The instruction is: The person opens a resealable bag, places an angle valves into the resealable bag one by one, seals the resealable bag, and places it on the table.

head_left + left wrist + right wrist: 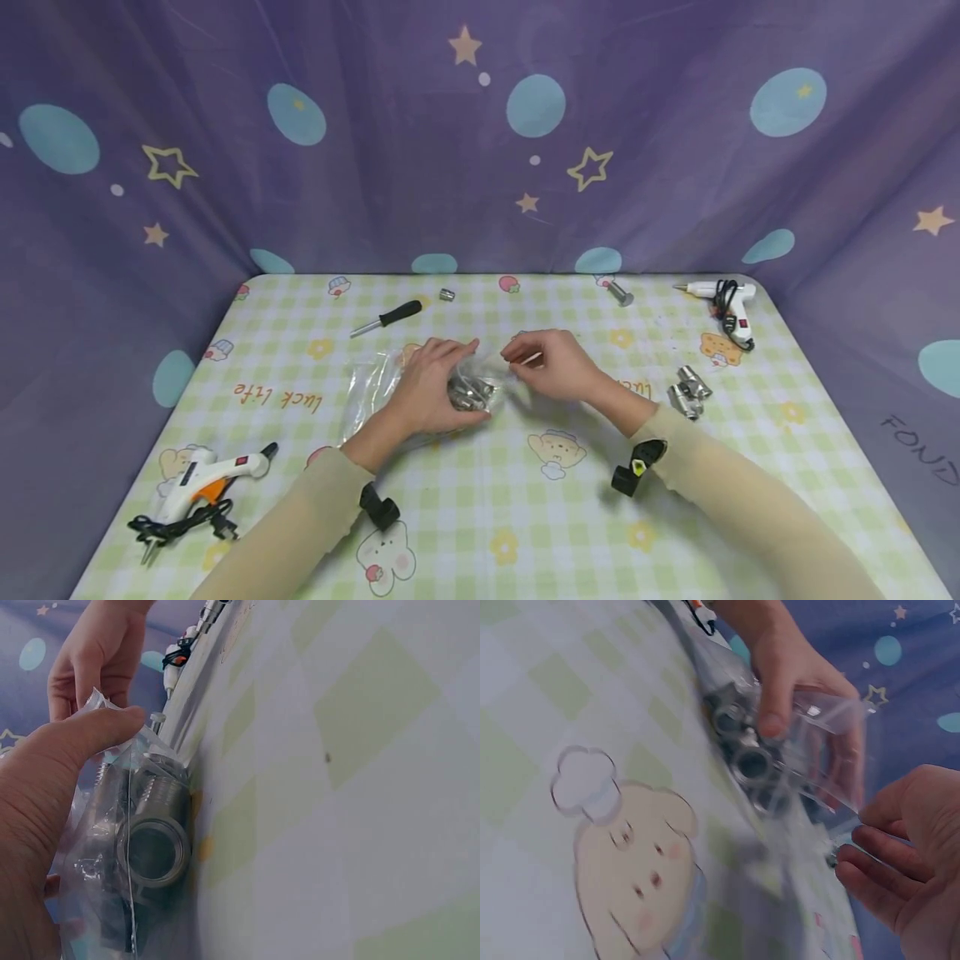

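Clear crinkled bag (pixel 420 385) holds threaded steel fittings (pixel 470 392).

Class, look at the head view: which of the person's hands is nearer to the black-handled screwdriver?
Left. The left hand lies just below the screwdriver, gripping the bag of metal fittings; the right hand is farther right, pinching the bag's edge.
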`<state>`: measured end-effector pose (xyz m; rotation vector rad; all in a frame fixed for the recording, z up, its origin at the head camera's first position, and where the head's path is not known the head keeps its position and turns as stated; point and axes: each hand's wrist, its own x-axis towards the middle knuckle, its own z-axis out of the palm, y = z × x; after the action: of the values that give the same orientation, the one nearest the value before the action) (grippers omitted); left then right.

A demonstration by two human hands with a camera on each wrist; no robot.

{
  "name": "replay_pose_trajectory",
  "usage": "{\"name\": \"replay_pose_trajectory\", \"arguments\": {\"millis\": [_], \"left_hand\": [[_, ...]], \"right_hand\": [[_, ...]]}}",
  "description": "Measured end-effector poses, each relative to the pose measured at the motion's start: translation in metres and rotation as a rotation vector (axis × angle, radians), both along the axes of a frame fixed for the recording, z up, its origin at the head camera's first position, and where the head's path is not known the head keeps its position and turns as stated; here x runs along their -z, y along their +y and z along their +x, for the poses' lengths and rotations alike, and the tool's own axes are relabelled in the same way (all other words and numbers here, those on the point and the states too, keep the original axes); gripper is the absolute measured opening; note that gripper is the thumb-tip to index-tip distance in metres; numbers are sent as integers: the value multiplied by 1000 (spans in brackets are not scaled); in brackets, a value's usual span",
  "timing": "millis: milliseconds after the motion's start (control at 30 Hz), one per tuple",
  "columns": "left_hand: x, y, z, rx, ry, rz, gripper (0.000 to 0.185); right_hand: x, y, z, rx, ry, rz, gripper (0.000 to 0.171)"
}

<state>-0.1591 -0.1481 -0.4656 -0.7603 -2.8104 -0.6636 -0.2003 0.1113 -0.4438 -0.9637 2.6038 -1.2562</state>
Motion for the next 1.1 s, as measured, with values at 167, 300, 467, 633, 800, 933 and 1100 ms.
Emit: {"name": "replay_pose_trajectory", "arguments": {"millis": [167, 300, 467, 633, 800, 933, 1100], "left_hand": [[0, 0, 0, -4, 0, -4, 109], [1, 0, 0, -2, -15, 5, 109], [0, 1, -1, 7, -14, 4, 109], [-2, 2, -1, 3, -2, 1, 109], [-3, 1, 0, -2, -4, 4, 110], [-2, 2, 0, -4, -11, 9, 111], [-2, 2, 0, -13, -14, -8, 111]], "right_hand": [[-9, 25, -5, 10, 37, 33, 17], [-15, 47, -6, 15, 32, 73, 18], [-22, 75, -5, 49, 18, 138, 19], [-23, 96, -1, 73, 10, 176, 20], [-21, 115, 5, 78, 22, 215, 19], [-20, 132, 13, 97, 25, 242, 17], [-19, 148, 24, 136, 42, 265, 15]]}}
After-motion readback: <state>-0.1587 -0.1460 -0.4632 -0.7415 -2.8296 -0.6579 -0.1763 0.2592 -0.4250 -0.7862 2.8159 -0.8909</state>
